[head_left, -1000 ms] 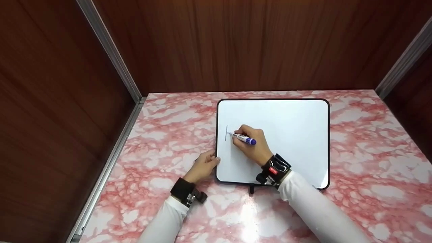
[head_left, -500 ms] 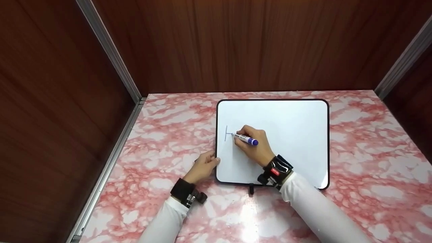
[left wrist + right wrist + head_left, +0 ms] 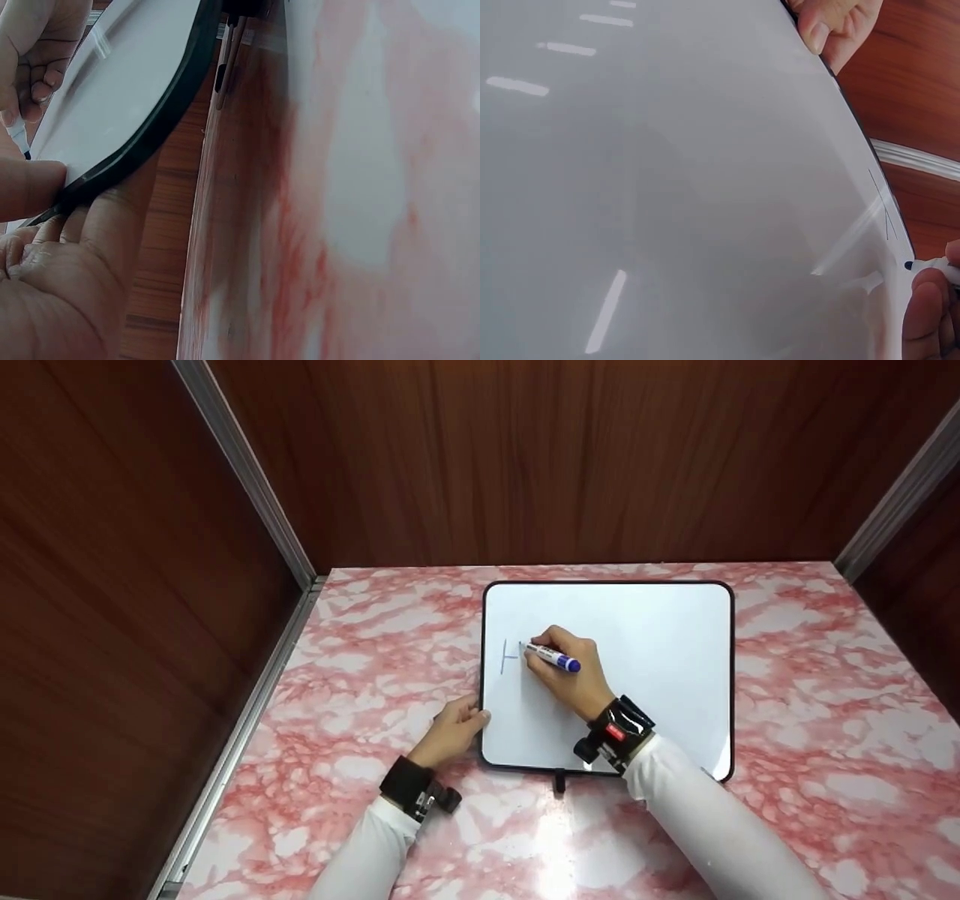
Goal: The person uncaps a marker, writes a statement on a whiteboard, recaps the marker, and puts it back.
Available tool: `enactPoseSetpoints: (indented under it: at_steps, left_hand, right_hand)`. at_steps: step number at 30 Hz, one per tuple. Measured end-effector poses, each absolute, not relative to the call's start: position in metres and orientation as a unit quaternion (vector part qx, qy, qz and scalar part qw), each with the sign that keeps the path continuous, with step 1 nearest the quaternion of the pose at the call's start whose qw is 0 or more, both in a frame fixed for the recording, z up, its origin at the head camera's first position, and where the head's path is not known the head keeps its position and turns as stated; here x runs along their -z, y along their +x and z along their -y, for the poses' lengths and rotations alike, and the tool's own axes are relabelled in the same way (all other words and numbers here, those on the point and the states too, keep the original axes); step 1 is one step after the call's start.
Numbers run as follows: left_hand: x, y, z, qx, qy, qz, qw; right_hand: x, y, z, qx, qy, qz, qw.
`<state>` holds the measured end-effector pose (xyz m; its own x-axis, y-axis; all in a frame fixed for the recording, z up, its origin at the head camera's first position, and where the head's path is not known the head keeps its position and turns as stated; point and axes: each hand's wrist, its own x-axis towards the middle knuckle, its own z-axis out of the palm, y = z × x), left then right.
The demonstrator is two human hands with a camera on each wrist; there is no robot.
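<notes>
Head view: left sleeve, plain white, at seven o'clock; right sleeve, also white, between four and five o'clock. Bare left hand, bordered at the wrist by a matte black band, with a rounded black module at its four o'clock. Bare right hand, bordered by a glossy black strap with a red label; dark module at its eight o'clock.

The surface is marbled red and white. Brown wood-grain panels stand behind and beside it, metal strips between them.
</notes>
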<state>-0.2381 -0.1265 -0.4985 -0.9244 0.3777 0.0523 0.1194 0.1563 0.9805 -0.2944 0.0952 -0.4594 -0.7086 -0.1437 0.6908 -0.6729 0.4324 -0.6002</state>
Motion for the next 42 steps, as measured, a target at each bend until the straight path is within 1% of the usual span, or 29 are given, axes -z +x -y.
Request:
enactPoseSetpoints:
  at_steps: [11, 18, 22, 42]
  left_hand:
    - [0.500, -0.239, 0.127, -0.622, 0.180, -0.756, 0.097]
    - [0.499, -0.238, 0.126, -0.638, 0.176, -0.741, 0.111]
    - [0.499, -0.238, 0.126, -0.639, 0.175, -0.741, 0.110]
    - [0.499, -0.237, 0.125, -0.641, 0.171, -0.740, 0.109]
  right_hand:
    - [0.459, -0.296, -0.095, -0.461, 0.254, 0.803, 0.280]
    - [0.461, -0.294, -0.096, -0.459, 0.267, 0.803, 0.273]
    - [0.463, -0.292, -0.096, -0.461, 0.272, 0.801, 0.268]
    - [0.477, -0.273, -0.095, -0.482, 0.267, 0.805, 0.220]
